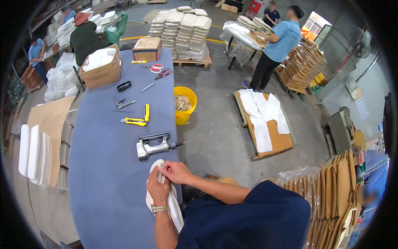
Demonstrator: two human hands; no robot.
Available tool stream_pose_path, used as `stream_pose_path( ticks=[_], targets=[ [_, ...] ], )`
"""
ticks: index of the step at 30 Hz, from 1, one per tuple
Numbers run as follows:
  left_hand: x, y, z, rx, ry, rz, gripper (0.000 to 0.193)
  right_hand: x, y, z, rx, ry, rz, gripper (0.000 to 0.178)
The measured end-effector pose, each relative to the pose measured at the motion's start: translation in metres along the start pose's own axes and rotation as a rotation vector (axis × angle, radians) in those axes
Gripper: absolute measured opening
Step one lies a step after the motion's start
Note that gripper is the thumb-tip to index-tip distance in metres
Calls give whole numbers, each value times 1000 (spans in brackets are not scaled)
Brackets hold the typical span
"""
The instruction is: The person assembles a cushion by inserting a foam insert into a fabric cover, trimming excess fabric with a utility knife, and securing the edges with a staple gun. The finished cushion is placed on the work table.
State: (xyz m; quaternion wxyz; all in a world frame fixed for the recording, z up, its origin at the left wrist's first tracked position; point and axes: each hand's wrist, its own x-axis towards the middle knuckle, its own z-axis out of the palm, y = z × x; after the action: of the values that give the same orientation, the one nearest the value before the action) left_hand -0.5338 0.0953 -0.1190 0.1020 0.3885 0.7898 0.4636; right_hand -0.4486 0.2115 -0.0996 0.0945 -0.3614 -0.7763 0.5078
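A cream padded cushion (175,209) stands on its edge at the near right of the blue table, its far end pointing away from me. My left hand (157,187), with a metal watch at the wrist, is wrapped round the cushion near its far end. The fingers of my right hand (176,171) are closed in a pinch at the cushion's edge, close to the left fingertips. Whether a small piece is between them is hidden. Just beyond the cushion lies a silver staple gun (155,147) with a hose, held by neither hand.
On the blue table (107,186) lie a yellow screwdriver (146,114), a yellow utility knife (134,121), red scissors (156,68), pliers (162,74) and two boxes. A yellow bucket (191,95) stands by its right edge. Stacked cushions (182,31) and other people are farther off.
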Motion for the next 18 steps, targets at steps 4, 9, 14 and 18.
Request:
stream_pose_path(
  ticks=[4, 9, 14, 18],
  targets=[
    [-3, -1, -3, 35, 19, 22, 43, 4, -6, 3, -97, -17, 51, 53],
    [-1, 3, -5, 1, 11, 20, 44, 2, 10, 14, 78, 62, 3, 50],
    [-2, 5, -6, 1, 20, -8, 43, -1, 12, 21, 78, 121, -20, 51],
    [-5, 2, -6, 14, 64, 12, 41, 13, 2, 18, -50, 47, 13, 50]
  ],
)
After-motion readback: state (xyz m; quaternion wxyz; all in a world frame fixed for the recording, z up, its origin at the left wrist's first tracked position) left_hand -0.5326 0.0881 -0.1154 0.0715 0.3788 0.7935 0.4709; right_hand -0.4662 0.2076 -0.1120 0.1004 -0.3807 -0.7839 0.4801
